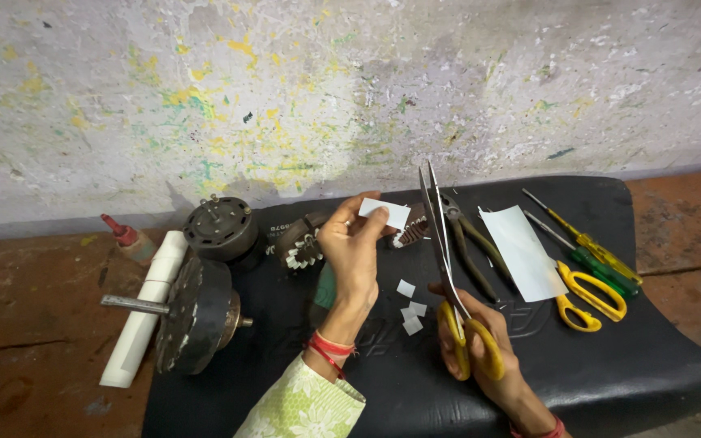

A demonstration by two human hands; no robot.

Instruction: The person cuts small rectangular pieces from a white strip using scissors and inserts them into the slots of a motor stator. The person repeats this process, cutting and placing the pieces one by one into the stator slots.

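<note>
left hand [352, 243] raised over black mat [610, 357], thumb + fingertips pinching small white paper slip [385, 212] by its left end; other fingers curled behind it. slip held up in air, just left of scissor blades, not touching them as far as visible. red thread band at wrist, pale green floral sleeve below.

right hand [480, 349] low on mat, fingers thru yellow loops of scissors [446, 268], wrapped tight round handles. blades pointing up + slightly left, nearly closed, only thin gap near tips; tips level w/ slip.

3 small white paper bits [410, 308] lying on mat btwn the 2 hands, close together, 1 apart a little higher.

behind slip: 2 wound motor cores w/ white inserts [300, 243], 2nd partly hidden by hand + slip. pliers [468, 243] w/ dark grips just right of blades. larger white paper sheet [521, 251] flat on mat, right of pliers. 2nd pair of yellow scissors [587, 296] beside sheet's lower end. 2 screwdrivers [590, 247], 1 yellow 1 green, at mat's right side.

left edge of mat: round dark motor housing [218, 229], below it rotor disc w/ shaft [192, 312] on edge. white roll [146, 308] alongside on red floor, small red-capped bottle [127, 238] near wall.
</note>
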